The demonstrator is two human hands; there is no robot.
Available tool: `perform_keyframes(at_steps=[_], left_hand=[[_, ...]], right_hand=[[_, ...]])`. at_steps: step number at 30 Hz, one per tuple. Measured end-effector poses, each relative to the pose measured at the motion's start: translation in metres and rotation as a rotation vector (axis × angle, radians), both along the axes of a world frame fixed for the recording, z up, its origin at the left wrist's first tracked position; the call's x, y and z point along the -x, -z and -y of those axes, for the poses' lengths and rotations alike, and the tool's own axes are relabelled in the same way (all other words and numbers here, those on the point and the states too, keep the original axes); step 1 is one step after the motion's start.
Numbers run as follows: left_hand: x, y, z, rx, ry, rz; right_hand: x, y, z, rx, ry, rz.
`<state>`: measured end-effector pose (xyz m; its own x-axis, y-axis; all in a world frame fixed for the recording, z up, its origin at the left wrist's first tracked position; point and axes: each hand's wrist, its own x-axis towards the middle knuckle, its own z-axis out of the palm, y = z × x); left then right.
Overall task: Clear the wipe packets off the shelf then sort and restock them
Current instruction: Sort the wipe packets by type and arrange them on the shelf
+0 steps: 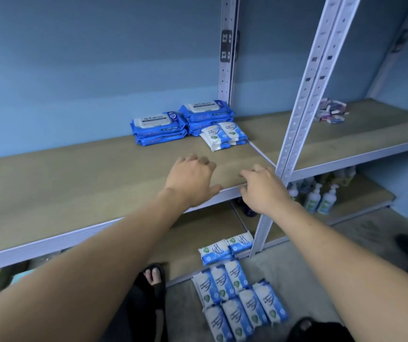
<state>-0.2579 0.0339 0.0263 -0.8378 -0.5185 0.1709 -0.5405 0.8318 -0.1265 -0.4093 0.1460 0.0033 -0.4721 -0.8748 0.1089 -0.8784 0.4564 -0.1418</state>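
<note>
Two stacks of large dark-blue wipe packs (pixel 159 128) (pixel 206 114) stand at the back of the wooden shelf (pixel 74 183), near the rear post. In front of them lie small white-and-blue wipe packets (pixel 224 135) in a short pile. Several more small packets (pixel 237 302) lie in rows on the floor, and two (pixel 225 248) rest at the edge of the lower shelf. My left hand (pixel 190 178) hovers over the shelf's front edge with loosely bent fingers, holding nothing. My right hand (pixel 262 186) is beside it, also empty, fingers loosely curled.
A slanted metal upright (pixel 304 99) stands just right of my right hand. The neighbouring shelf holds small coloured boxes (pixel 331 112). Pump bottles (pixel 321 198) stand on the lower right shelf. My sandalled foot (pixel 154 275) is on the floor by the packets.
</note>
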Motion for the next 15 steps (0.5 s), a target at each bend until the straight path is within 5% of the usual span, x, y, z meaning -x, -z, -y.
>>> perform_keyframes(at_steps=[15], left_hand=[[-0.029, 0.153, -0.064, -0.282, 0.003, 0.221]], right_hand=[[-0.01, 0.144, -0.092, -0.25, 0.094, 0.268]])
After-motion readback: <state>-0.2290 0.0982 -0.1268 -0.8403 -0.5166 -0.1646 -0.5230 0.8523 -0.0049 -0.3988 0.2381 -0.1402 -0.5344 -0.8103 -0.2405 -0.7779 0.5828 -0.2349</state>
